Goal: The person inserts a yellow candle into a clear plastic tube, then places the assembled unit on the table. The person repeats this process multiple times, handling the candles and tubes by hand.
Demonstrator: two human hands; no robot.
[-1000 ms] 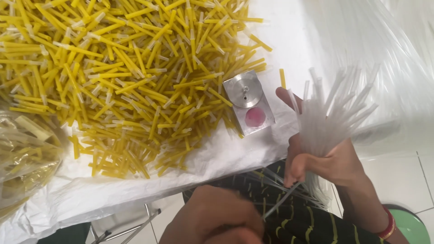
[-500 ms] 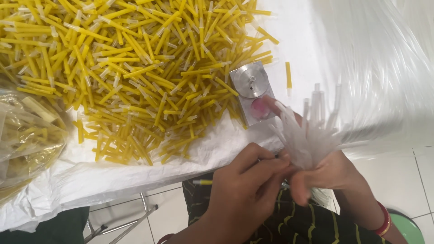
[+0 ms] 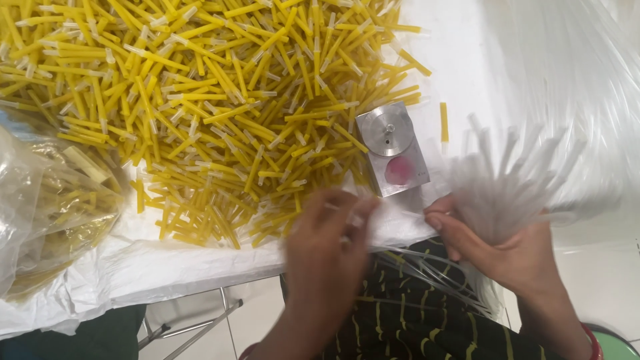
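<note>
My right hand [image 3: 513,250] grips a fanned bundle of clear thin plastic tubes [image 3: 510,170] at the table's near edge; their lower ends trail over my lap. My left hand [image 3: 327,243] is blurred by motion just left of the bundle, fingers pinched on one clear tube [image 3: 337,210] near the front of the yellow heap. A small square metal block with a round disc and a pink spot [image 3: 393,150] sits on the white sheet between both hands and the heap.
A large heap of short yellow capped pieces [image 3: 213,93] covers the white plastic sheet [image 3: 173,267]. One stray yellow piece [image 3: 444,122] lies right of the block. A clear bag of yellow pieces [image 3: 47,200] sits at left. Metal chair legs [image 3: 200,327] show below.
My left hand rose from my lap to the tube bundle, then shifted left toward the yellow heap with a tube. The right hand kept its hold on the bundle.
</note>
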